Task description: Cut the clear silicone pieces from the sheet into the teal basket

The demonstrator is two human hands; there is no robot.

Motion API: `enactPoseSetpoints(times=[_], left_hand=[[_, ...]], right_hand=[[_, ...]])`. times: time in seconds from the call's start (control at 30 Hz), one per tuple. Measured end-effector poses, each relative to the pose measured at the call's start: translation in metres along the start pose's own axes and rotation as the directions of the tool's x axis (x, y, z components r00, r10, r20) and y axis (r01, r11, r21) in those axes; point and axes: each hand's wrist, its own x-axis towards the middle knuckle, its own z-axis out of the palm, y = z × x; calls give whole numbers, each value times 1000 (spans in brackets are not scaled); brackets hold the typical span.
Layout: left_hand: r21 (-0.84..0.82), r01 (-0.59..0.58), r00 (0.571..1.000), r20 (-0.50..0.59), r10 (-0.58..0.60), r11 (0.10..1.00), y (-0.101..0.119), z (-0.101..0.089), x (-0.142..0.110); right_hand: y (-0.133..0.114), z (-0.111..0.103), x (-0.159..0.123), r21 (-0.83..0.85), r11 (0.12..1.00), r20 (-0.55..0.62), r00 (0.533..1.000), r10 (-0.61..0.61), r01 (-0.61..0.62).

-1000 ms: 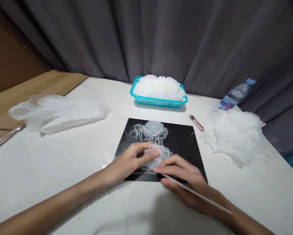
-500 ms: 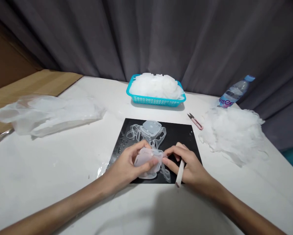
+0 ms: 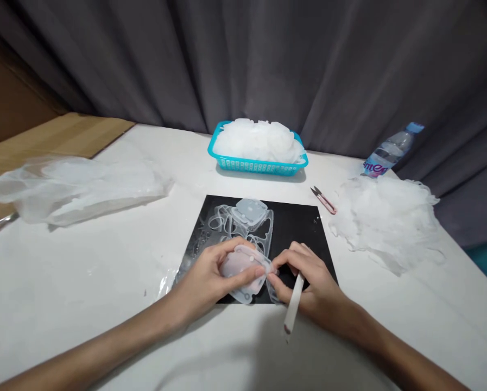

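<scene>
My left hand (image 3: 208, 271) is closed around a thin translucent plastic piece (image 3: 237, 266), thumb on its face and fingers behind it. At the piece's right edge, the thumb and forefinger of my right hand (image 3: 308, 274) pinch its corner. A slim white pen-shaped tool (image 3: 294, 307) is tucked in the same hand, its small dark tip pointing down towards me. Both hands are over a black mat (image 3: 294, 222). Further up the mat lies another translucent plastic piece (image 3: 251, 210), with looped clear plastic frames (image 3: 231, 222) around and under it.
Behind the mat stands a blue basket (image 3: 259, 168) heaped with white translucent pieces. To the right are thread snips (image 3: 324, 201), a pile of white plastic scraps (image 3: 390, 222) and a water bottle (image 3: 390, 152). A clear plastic bag (image 3: 88, 187) lies left, near cardboard (image 3: 59, 138).
The plastic piece has turned clockwise in my left hand, its lower corner now pointing down. My right hand has tilted, and the white tool's tip has swung lower and left.
</scene>
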Motion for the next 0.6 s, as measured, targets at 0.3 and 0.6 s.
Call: enactPoseSetpoints(times=[0.3, 0.6], left_hand=[[13, 22, 1000, 7, -22, 1000, 1, 1, -2], [23, 65, 997, 32, -66, 998, 1, 3, -2]], right_hand=[[3, -6, -3, -72, 994, 81, 994, -74, 79], [0, 0, 0, -87, 986, 47, 989, -137, 140]])
